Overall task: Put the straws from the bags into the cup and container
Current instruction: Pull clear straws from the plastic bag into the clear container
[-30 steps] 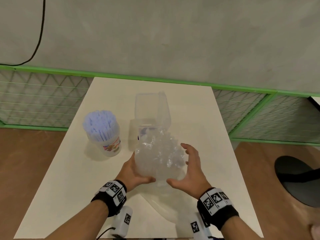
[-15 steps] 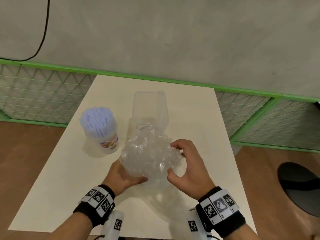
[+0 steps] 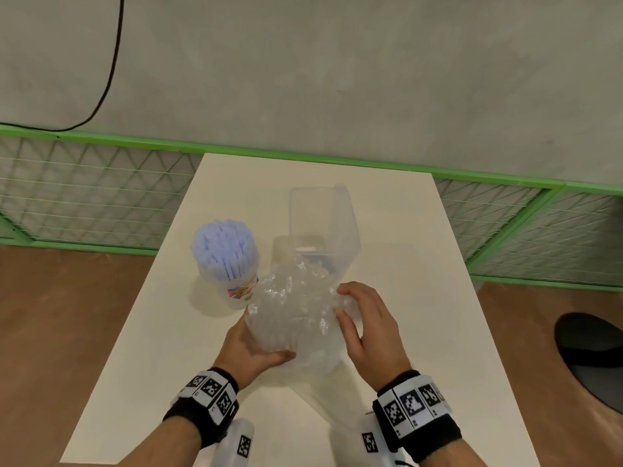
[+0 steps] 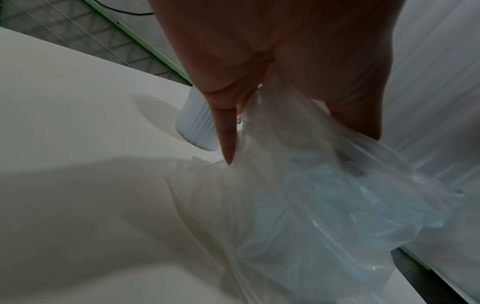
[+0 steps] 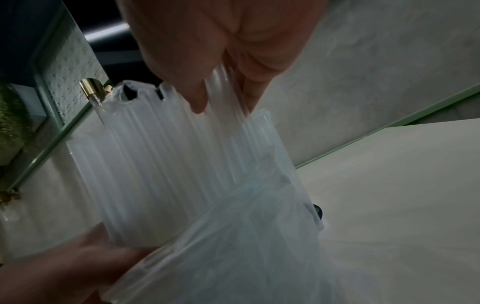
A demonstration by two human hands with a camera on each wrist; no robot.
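Observation:
A bundle of clear straws (image 3: 296, 305) stands in a clear plastic bag (image 3: 313, 362) in front of the empty clear container (image 3: 320, 224). My left hand (image 3: 249, 348) grips the bundle's lower left side through the bag (image 4: 337, 205). My right hand (image 3: 364, 328) curls its fingers round the straws (image 5: 166, 156) at the upper right, and the bag (image 5: 246, 236) hangs below. A white cup (image 3: 232, 278) packed with pale purple straws (image 3: 224, 244) stands to the left; its ribbed wall (image 4: 197, 125) shows past my left fingers.
The white table (image 3: 421, 298) has bare room right of my hands and along its left side. A green mesh fence (image 3: 84, 197) runs behind it under a grey wall. A dark round object (image 3: 593, 358) lies on the brown floor at right.
Both hands have shifted the bundle slightly left and the right hand's fingers have curled in onto the top of the straws, where they were spread before.

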